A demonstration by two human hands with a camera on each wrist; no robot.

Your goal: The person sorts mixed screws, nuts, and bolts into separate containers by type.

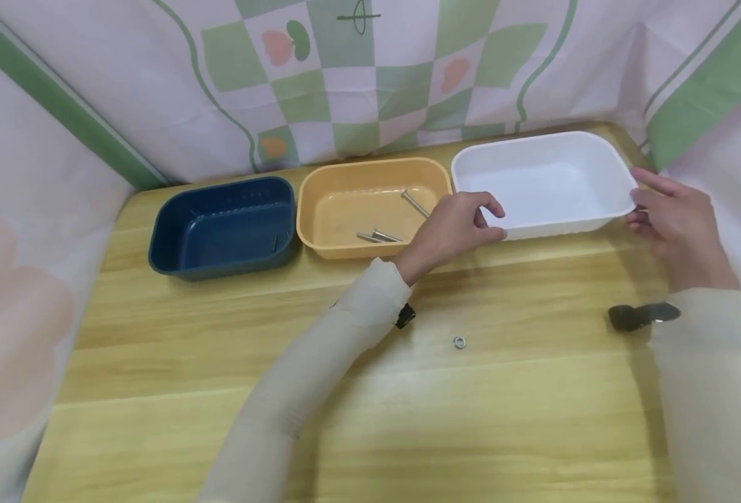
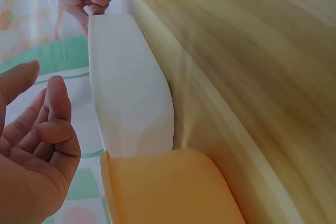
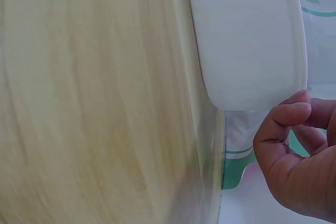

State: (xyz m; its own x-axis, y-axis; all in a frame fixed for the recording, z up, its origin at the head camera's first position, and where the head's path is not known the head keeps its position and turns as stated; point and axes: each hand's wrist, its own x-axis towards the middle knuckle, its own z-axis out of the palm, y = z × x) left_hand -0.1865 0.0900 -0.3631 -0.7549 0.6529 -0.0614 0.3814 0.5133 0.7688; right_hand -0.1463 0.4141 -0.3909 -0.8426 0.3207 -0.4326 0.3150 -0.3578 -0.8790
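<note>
A white plastic bin (image 1: 549, 178) stands at the back right of the table. At its right end, my right hand (image 1: 681, 216) pinches the rim between thumb and fingers; the right wrist view shows this grip at the bin's corner. My left hand (image 1: 452, 227) hovers by the bin's left front corner, fingers loosely bent and thumb apart. In the left wrist view that hand (image 2: 39, 156) holds nothing. Beneath and beside it is a yellow bin (image 1: 329, 234) with several metal bolts (image 1: 385, 236) inside, partly hidden by the hand.
Left of the yellow bin sits a dark blue bin (image 1: 219, 269) with a small dark screw-like piece (image 1: 274, 243) in it. A small metal ring or nut (image 1: 459, 342) lies on the wooden table (image 1: 502, 419). A patterned curtain (image 1: 357, 91) hangs right behind the bins.
</note>
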